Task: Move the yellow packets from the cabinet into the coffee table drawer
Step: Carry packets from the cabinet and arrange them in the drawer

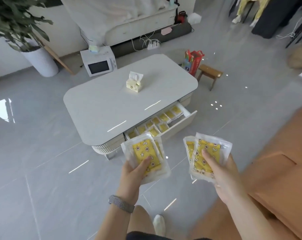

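My left hand (132, 175) grips a small stack of yellow packets (143, 151) in clear wrappers, thumb on top. My right hand (221, 174) grips another stack of yellow packets (207, 151) the same way. Both stacks are held above the floor, in front of the white coffee table (112, 101). The table's drawer (181, 121) stands pulled open toward me, and several yellow packets (161, 126) lie in rows inside it. The cabinet is not in view.
A tissue pack (134, 82) stands on the table top. Behind the table sit a white microwave (98, 64) on the floor, a potted plant (39, 61), a small wooden stool (210, 73) and a red bag (193, 62). An orange sofa (281, 170) lies at my right.
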### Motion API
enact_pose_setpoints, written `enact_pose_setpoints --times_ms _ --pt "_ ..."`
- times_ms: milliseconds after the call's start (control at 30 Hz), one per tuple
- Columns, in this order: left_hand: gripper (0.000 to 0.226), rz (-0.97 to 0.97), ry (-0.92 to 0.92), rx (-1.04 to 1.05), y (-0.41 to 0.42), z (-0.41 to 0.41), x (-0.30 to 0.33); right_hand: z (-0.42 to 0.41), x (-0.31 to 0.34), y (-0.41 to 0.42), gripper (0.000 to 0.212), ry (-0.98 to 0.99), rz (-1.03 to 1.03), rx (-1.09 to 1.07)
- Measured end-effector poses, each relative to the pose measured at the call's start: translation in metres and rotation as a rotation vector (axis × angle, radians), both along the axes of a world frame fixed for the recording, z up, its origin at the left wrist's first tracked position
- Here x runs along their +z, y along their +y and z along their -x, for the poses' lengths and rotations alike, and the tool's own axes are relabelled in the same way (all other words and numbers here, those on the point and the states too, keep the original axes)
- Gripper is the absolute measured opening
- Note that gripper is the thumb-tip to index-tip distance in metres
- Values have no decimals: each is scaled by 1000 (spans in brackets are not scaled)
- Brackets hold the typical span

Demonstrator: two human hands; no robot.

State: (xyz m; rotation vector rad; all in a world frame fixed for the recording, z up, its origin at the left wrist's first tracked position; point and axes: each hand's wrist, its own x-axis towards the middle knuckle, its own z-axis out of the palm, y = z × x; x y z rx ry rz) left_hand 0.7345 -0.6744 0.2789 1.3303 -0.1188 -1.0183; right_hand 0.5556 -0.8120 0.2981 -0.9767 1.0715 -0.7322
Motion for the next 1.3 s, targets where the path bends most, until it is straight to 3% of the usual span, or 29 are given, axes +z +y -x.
enact_pose_setpoints --times_ms 133,300,400,667,767,867,1033,1200,1300 --pt "25 -51 2 14 -47 -19 -16 -26 -9 -47 32 3 -37 -26" --pt "26 -113 23 37 -116 -64 -43 -68 -25 -127 56 34 -67 -16" --pt "25 -148 29 50 -163 -95 -63 -93 -44 -183 33 70 -100 -20" --pt "33 -188 42 64 -290 -158 -106 -148 -87 -314 32 167 -156 -1" --pt "50 -197 62 97 -325 -165 -128 -162 -110 -346 46 223 -186 10" --pt "54 -237 114 135 -352 -165 -155 -172 -136 -372 59 283 -220 55" --pt "32 -303 173 165 -390 -153 -208 -191 -179 -414 56 328 -283 225" --pt "43 -338 190 264 -421 -142 -261 -207 -231 -455 102 331 -257 399" --pt "46 -334 175 306 -441 -133 -286 -209 -257 -472 104 303 -294 466"
